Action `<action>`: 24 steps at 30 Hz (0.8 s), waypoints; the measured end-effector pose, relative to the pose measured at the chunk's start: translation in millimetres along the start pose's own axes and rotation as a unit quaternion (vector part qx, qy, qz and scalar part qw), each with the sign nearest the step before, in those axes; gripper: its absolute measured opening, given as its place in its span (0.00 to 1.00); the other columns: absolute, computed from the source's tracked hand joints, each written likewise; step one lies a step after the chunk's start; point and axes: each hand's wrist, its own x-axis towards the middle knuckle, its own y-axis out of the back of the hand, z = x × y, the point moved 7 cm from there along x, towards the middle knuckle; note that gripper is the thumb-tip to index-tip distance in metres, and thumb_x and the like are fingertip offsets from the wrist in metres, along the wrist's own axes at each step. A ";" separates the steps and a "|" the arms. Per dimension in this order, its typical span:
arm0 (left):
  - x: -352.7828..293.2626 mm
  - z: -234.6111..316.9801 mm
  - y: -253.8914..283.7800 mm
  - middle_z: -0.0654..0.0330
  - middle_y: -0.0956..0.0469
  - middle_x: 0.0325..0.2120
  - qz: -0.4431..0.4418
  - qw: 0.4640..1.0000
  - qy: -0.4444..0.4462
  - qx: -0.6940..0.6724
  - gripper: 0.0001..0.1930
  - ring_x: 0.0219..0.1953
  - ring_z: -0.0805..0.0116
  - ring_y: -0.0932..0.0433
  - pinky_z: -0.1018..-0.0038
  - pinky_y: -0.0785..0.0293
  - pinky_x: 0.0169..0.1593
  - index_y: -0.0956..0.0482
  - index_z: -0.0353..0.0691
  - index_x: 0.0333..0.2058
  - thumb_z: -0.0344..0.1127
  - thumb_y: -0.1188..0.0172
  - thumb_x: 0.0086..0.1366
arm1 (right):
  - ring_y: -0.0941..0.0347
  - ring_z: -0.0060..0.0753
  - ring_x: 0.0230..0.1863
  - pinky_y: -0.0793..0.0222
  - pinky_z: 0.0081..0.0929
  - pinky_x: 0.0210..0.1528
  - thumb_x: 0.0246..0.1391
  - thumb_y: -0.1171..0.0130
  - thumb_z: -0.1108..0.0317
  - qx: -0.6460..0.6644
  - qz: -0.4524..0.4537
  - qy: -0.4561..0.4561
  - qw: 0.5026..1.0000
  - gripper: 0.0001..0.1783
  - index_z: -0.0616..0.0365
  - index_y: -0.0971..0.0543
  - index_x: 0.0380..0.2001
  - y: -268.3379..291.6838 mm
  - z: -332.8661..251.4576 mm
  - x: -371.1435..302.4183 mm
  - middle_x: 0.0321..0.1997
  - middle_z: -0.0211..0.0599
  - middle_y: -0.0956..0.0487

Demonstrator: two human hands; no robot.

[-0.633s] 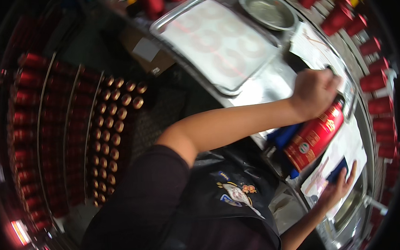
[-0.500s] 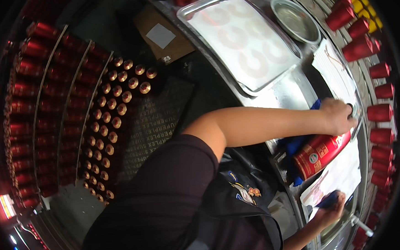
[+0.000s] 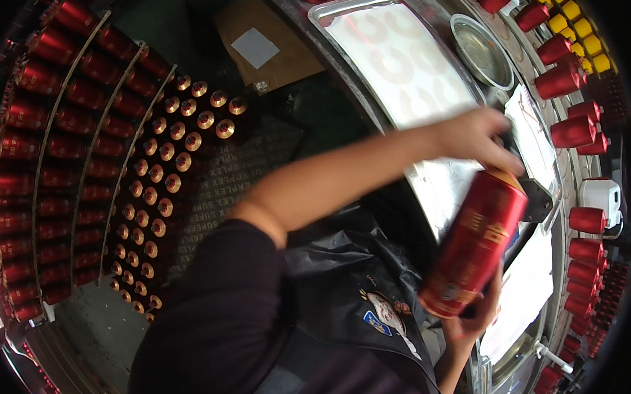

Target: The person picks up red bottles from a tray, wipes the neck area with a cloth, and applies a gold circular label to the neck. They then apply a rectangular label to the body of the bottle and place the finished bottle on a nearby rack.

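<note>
A red cylindrical bottle [image 3: 477, 238] with gold print is held tilted above the near edge of the steel worktop [image 3: 441, 189], in front of the black apron [image 3: 327, 268]. Its lower part is supported from beneath and behind by the right hand [image 3: 478, 313], whose thumb and fingers are curved around it. The left hand [image 3: 482, 140] is placed at the bottle's upper end, its fingers bent; it is blurred, and whether anything is gripped by it cannot be told.

Beside the bottle, a white sheet [image 3: 520, 289] is laid on the worktop. Farther along, a metal tray [image 3: 354, 2] is lined with white paper faintly marked with rings, and a round metal bowl [image 3: 495, 81] is set next to it. Beyond the worktop, red canisters [image 3: 574, 131] are lined up. At the left, more red canisters [image 3: 37, 77] are stacked between rails, near a cardboard box [image 3: 288, 50].
</note>
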 end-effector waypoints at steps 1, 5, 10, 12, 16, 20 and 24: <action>-40.8 20.6 39.9 0.59 0.19 0.27 0.015 0.998 -0.032 -0.044 0.18 0.31 0.72 0.22 0.72 0.26 0.35 0.19 0.34 0.30 0.44 0.26 0.53 | 0.20 0.43 0.46 0.20 0.37 0.44 0.37 0.22 0.76 -0.102 -0.076 -0.011 0.992 0.57 0.60 0.40 0.72 -18.3 -0.3 12.2 0.53 0.46 0.22; -230.6 72.1 147.2 0.61 0.18 0.32 0.220 0.959 0.017 0.175 0.13 0.36 0.73 0.20 0.73 0.23 0.43 0.19 0.34 0.38 0.33 0.29 0.56 | 0.25 0.55 0.33 0.26 0.41 0.37 0.34 0.24 0.76 -0.291 -0.257 0.025 0.921 0.54 0.47 0.33 0.70 -82.9 5.9 61.5 0.40 0.50 0.22; -359.2 -20.3 177.5 0.52 0.26 0.30 0.418 0.728 0.083 0.537 0.12 0.36 0.49 0.25 0.58 0.27 0.39 0.25 0.34 0.28 0.33 0.30 0.55 | 0.38 0.12 0.22 0.44 0.15 0.20 0.40 0.27 0.76 -0.222 -0.126 -0.030 0.966 0.52 0.53 0.36 0.72 -33.4 -12.3 97.1 0.45 0.35 0.19; -397.7 -97.3 216.7 0.51 0.26 0.32 0.445 0.664 0.174 0.575 0.12 0.39 0.46 0.24 0.54 0.27 0.40 0.25 0.34 0.29 0.33 0.31 0.55 | 0.39 0.10 0.21 0.48 0.13 0.19 0.46 0.31 0.76 -0.249 -0.079 -0.050 0.964 0.47 0.53 0.35 0.72 13.0 -7.8 98.3 0.46 0.36 0.20; -476.6 -228.2 304.1 0.49 0.23 0.34 0.513 0.552 0.339 0.562 0.11 0.40 0.44 0.23 0.52 0.25 0.39 0.22 0.35 0.31 0.36 0.31 0.60 | 0.31 0.15 0.31 0.38 0.13 0.28 0.56 0.38 0.77 -0.307 0.039 -0.096 0.946 0.40 0.54 0.36 0.72 129.5 21.9 86.0 0.50 0.40 0.22; -525.8 -282.6 345.3 0.49 0.20 0.36 0.569 0.499 0.450 0.473 0.12 0.37 0.46 0.20 0.53 0.22 0.37 0.19 0.35 0.35 0.40 0.35 0.66 | 0.27 0.23 0.53 0.29 0.17 0.46 0.68 0.45 0.73 -0.324 0.065 -0.107 0.938 0.29 0.62 0.36 0.71 235.2 52.4 49.4 0.68 0.42 0.28; -537.4 -309.9 361.2 0.46 0.19 0.36 0.571 0.490 0.542 0.373 0.15 0.39 0.47 0.18 0.54 0.20 0.39 0.17 0.35 0.41 0.43 0.38 0.69 | 0.33 0.38 0.68 0.36 0.34 0.67 0.67 0.42 0.69 -0.544 0.047 -0.157 0.823 0.29 0.63 0.33 0.68 306.6 77.5 10.0 0.70 0.47 0.30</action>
